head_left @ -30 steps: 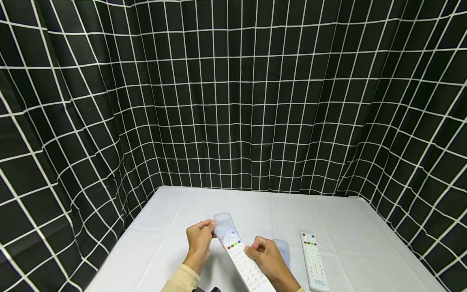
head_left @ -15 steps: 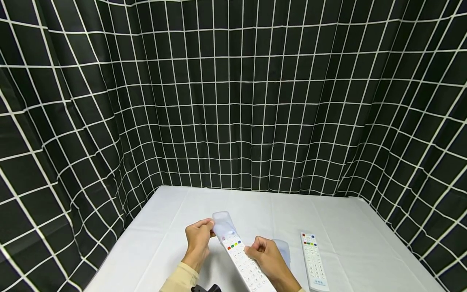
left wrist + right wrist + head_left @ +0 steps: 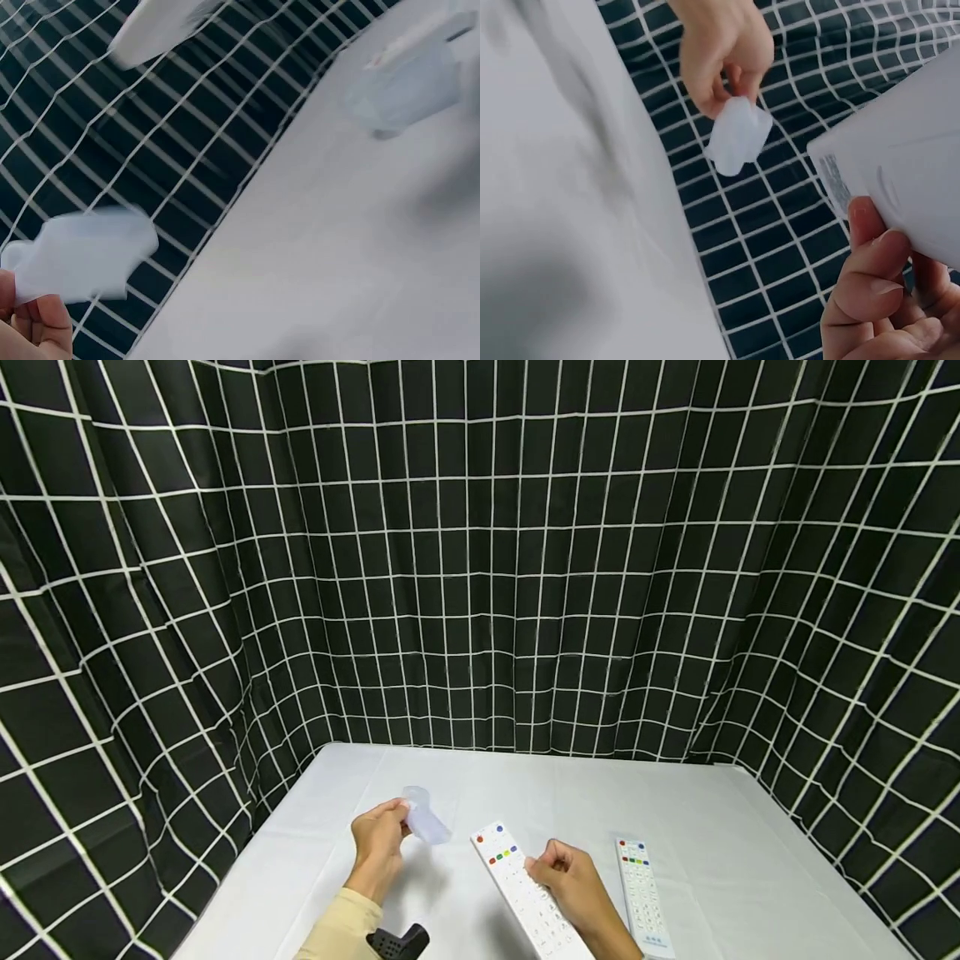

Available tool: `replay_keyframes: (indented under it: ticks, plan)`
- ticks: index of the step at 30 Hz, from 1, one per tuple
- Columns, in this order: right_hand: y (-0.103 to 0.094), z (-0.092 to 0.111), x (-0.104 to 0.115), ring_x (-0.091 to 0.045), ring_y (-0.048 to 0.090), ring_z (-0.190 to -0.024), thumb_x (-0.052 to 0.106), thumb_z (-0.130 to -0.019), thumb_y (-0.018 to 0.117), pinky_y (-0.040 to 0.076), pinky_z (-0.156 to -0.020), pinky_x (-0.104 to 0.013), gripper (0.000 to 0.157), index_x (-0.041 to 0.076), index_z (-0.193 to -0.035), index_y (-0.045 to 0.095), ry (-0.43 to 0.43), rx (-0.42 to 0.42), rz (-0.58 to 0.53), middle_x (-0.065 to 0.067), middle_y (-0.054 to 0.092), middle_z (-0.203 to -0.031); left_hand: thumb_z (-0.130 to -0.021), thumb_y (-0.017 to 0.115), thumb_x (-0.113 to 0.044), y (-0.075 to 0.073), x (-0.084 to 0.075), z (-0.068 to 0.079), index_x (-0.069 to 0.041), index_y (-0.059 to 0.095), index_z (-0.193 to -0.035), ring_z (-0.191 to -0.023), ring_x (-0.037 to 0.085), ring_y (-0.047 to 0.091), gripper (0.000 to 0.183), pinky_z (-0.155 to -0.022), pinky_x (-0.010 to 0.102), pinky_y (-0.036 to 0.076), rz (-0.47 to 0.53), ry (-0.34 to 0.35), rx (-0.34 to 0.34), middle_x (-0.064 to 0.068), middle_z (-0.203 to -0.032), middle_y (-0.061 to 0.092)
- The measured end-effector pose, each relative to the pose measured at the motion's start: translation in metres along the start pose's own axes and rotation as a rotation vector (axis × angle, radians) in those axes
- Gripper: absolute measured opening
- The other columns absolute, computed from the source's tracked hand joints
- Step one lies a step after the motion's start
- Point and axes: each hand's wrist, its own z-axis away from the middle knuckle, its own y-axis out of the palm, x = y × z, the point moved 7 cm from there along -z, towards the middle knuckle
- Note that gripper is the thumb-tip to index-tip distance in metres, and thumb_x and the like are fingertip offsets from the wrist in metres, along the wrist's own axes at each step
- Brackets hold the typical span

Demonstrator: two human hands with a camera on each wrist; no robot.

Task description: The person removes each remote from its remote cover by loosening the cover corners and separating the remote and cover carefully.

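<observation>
My left hand [image 3: 378, 842] pinches a limp, translucent bluish-white remote cover [image 3: 426, 821] between thumb and fingers, above the table's left half. The cover hangs apart from the white remote control [image 3: 528, 897]. My right hand [image 3: 576, 889] grips that remote by its right edge, thumb on the button face. The bare top end shows red, blue, green and yellow buttons, and the near end leaves the head view. The right wrist view shows the remote's plain back [image 3: 907, 150] with fingers beneath it; beyond it, the left hand [image 3: 727, 45] holds the crumpled cover [image 3: 739, 136].
A second white remote [image 3: 645, 897] lies on the white table [image 3: 465, 772], right of my right hand. The left wrist view shows another translucent cover [image 3: 409, 90] on the tabletop. A black gridded curtain [image 3: 480, 568] encloses the back and sides. A black device [image 3: 399, 942] sits at the left wrist.
My left hand has pulled the cover off the remote's top end and moved left with it. The right hand and remote have shifted slightly right.
</observation>
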Motion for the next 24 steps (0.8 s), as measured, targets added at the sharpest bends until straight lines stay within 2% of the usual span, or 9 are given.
replay_keyframes:
  ticks: [4,6,12,18,24]
  plan:
    - [-0.004,-0.005,0.002,-0.011,0.053,-0.053,-0.001,-0.086,0.066,0.043,-0.046,-0.019,0.026,0.000,-0.069,0.045,0.015,-0.067,-0.060,-0.005,0.054,-0.064,-0.089,0.060,0.008,0.005,0.004,0.003,0.022,0.059,-0.105,-0.071,0.018,0.058,0.021,-0.062,0.025,0.052,-0.050,-0.056,0.099,0.019,-0.091,0.057]
    - [-0.002,-0.006,-0.001,-0.012,0.053,-0.055,-0.001,-0.087,0.065,0.044,-0.047,-0.020,0.026,0.003,-0.069,0.046,0.038,-0.064,-0.082,-0.006,0.054,-0.066,-0.090,0.059,0.008,0.004,0.007,0.005,0.021,0.059,-0.105,-0.073,0.019,0.058,0.021,-0.063,0.026,0.052,-0.056,-0.077,0.111,0.021,-0.096,0.056]
    - [0.000,-0.007,-0.009,-0.013,0.050,-0.058,0.000,-0.088,0.063,0.044,-0.050,-0.021,0.025,0.003,-0.071,0.045,0.068,-0.086,-0.103,-0.006,0.051,-0.069,-0.091,0.058,0.008,-0.002,0.013,0.007,0.021,0.058,-0.107,-0.077,0.020,0.057,0.021,-0.066,0.026,0.051,-0.056,-0.099,0.150,0.022,-0.103,0.054]
    - [0.000,-0.013,-0.012,-0.017,0.053,-0.064,0.004,-0.090,0.064,0.046,-0.054,-0.024,0.023,0.002,-0.075,0.046,0.080,-0.138,-0.061,-0.009,0.056,-0.076,-0.090,0.059,0.008,-0.007,0.016,0.004,0.022,0.058,-0.107,-0.076,0.021,0.058,0.022,-0.067,0.027,0.051,-0.033,-0.113,0.185,0.019,-0.097,0.057]
    - [0.001,-0.018,-0.017,-0.017,0.054,-0.061,0.004,-0.088,0.065,0.047,-0.054,-0.026,0.022,0.001,-0.075,0.048,0.092,-0.185,-0.048,-0.010,0.057,-0.076,-0.090,0.058,0.008,-0.015,0.019,0.002,0.022,0.056,-0.110,-0.076,0.021,0.057,0.024,-0.067,0.028,0.051,-0.010,-0.142,0.196,0.017,-0.095,0.059]
